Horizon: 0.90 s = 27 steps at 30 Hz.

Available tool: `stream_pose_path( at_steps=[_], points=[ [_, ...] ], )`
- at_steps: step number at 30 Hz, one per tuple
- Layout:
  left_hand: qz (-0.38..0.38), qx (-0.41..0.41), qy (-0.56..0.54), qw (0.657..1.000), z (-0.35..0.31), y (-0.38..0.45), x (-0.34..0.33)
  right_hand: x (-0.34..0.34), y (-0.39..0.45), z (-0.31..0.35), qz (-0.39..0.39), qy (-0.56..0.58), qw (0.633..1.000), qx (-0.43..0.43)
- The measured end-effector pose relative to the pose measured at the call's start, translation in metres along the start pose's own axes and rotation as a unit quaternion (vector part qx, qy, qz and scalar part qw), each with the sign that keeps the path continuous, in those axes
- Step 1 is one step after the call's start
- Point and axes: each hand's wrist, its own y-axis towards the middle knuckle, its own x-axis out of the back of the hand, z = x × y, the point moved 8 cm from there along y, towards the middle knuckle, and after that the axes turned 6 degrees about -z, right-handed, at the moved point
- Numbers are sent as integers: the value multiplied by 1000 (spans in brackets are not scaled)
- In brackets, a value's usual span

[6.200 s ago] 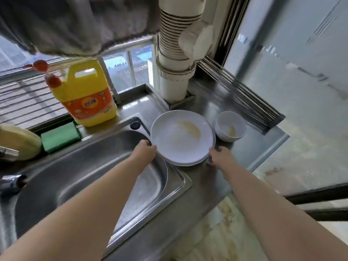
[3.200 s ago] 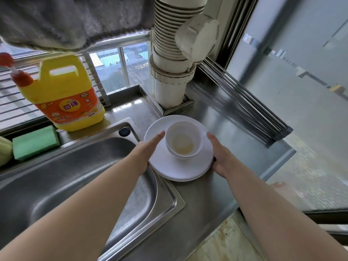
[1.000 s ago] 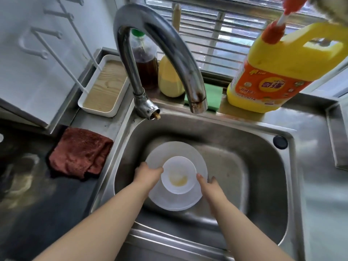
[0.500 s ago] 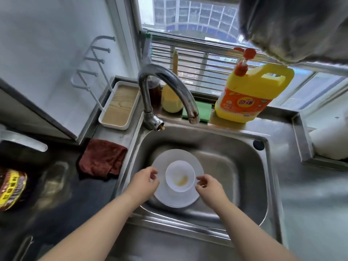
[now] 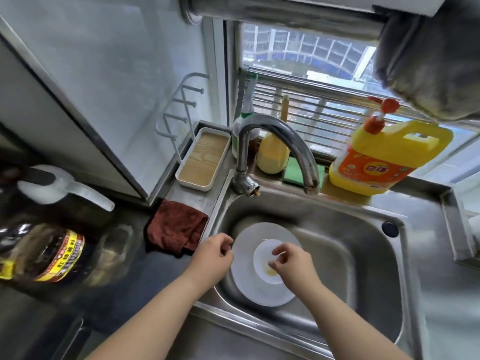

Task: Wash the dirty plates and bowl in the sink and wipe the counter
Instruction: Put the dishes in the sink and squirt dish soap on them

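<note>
Head view, looking down into a steel sink [image 5: 363,255]. White plates [image 5: 249,287] lie flat on the basin floor, left of centre; motion blur prevents a count, though it appears to be a stack. A white bowl [image 5: 263,263] stands upright on the plates, with a yellowish residue at its bottom.

Left hand [image 5: 213,258]: above the sink's left rim, at nine o'clock from the plates, fingers loosely curled, holding nothing, clear of the plate edge.

Right hand [image 5: 293,266]: above the bowl, covering its three o'clock side, fingers loosely curled with thumb and forefinger near one another, nothing gripped. Contact with the bowl cannot be confirmed.

Faucet [image 5: 280,152]: its base is at the basin's eleven o'clock corner and the spout arches over to twelve o'clock; no water is visible.

On the counter [image 5: 441,281] surround: a dark red cloth [image 5: 176,229] at nine o'clock from the left hand, just beside the sink rim; a green sponge [image 5: 296,172] behind the spout; a yellow detergent jug [image 5: 384,154] with red pump at one o'clock; a white tray [image 5: 204,159] at eleven o'clock.
</note>
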Motion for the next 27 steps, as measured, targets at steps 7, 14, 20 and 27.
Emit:
stream_pose_path(
  at_steps=[7, 14, 20, 27],
  points=[
    [43, -44, 26, 998, -30, 15, -10, 43, 6, 15, -6, -13, 1000, 24],
    [39, -172, 25, 984, -112, 23, -8, 223, 2, 83, -361, -16, 903, 232],
    [46, -184, 10, 982, -135, 20, -19, 315, 52, 94, -375, -194, 890, 174],
    [39, -176, 2, 984, -134, 12, -17, 307, 70, 80, -282, -316, 899, 110]
  ],
)
